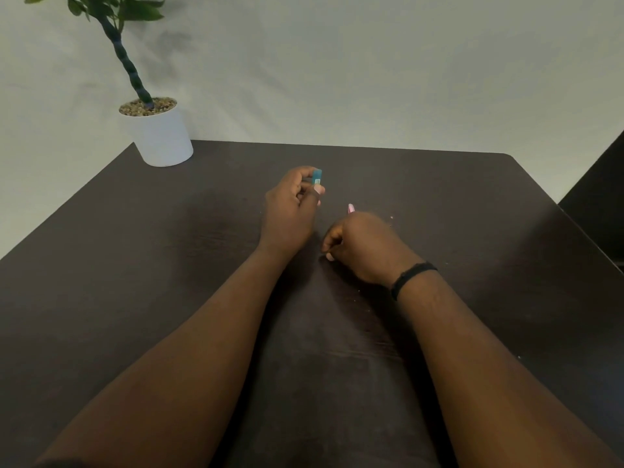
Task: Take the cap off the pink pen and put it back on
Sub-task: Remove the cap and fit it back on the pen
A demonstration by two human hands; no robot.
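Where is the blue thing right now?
In the head view, the blue thing is pinched in the left hand, held over the middle of the dark table, apart from the right hand.

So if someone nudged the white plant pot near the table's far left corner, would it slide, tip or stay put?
Probably stay put or slide a little. The white plant pot is squat and filled with pebbles, so likely heavy for its size. It narrows towards the base, and the leaning stem puts leaves high and off-centre, so a hard shove could tip it. Its smooth wall might slip on the dark table.

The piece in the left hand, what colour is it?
Teal blue piece, with a small pale label, seen in the head view.
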